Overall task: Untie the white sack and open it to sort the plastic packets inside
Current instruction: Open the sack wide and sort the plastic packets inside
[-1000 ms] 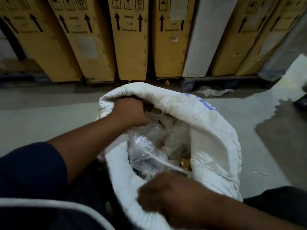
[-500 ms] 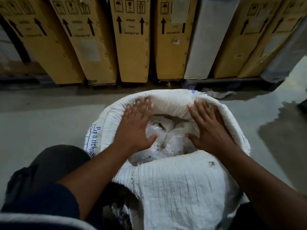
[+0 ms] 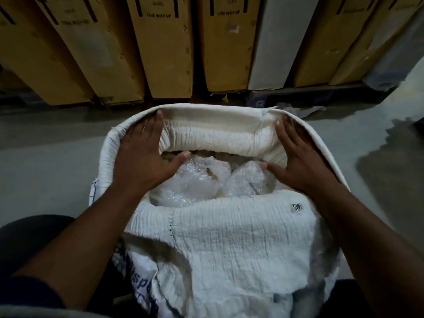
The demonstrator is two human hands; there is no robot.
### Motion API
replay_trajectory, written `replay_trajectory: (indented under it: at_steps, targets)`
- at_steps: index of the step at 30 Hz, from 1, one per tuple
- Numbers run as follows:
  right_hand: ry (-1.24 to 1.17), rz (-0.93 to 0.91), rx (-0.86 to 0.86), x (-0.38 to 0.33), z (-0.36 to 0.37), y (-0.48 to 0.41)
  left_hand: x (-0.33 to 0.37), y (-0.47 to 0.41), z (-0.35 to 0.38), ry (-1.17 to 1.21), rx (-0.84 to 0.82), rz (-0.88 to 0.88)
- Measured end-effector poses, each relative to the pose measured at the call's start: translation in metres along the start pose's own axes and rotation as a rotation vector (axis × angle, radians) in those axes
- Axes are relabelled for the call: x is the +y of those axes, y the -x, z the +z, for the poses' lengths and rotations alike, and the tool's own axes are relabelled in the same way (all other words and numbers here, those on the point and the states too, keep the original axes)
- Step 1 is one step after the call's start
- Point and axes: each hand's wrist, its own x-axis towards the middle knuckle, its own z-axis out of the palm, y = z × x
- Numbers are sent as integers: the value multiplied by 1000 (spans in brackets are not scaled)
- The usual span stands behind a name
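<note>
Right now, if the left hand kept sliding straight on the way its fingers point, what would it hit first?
The left hand lies flat on the white sack, fingers pointing away toward the far rolled rim. That rim comes first; beyond it likely bare floor, then the cardboard boxes.

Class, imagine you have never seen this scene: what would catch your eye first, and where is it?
First comes the white sack filling the centre, its mouth rolled open, with the left hand and right hand pressed flat against the inside of its rim on either side. Between them, crinkled clear plastic packets glint inside. Behind, a row of tall yellow cartons marked THIS WAY UP lines the floor.
</note>
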Motion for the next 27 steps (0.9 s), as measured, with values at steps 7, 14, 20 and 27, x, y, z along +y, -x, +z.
replay_trajectory:
  at_steps: [7, 14, 20, 27]
  targets:
    - [68, 75, -275, -28, -17, 8, 15, 18, 7, 33, -160, 59]
    - [143, -238, -556, -87, -43, 60, 37, 75, -20, -112, -499, 324]
    - [292, -127, -827, -88, -69, 120, 17, 167, -59, -228, -519, 603]
    - [457, -117, -888, -106, -94, 184, 23, 225, -78, -276, -610, 502]
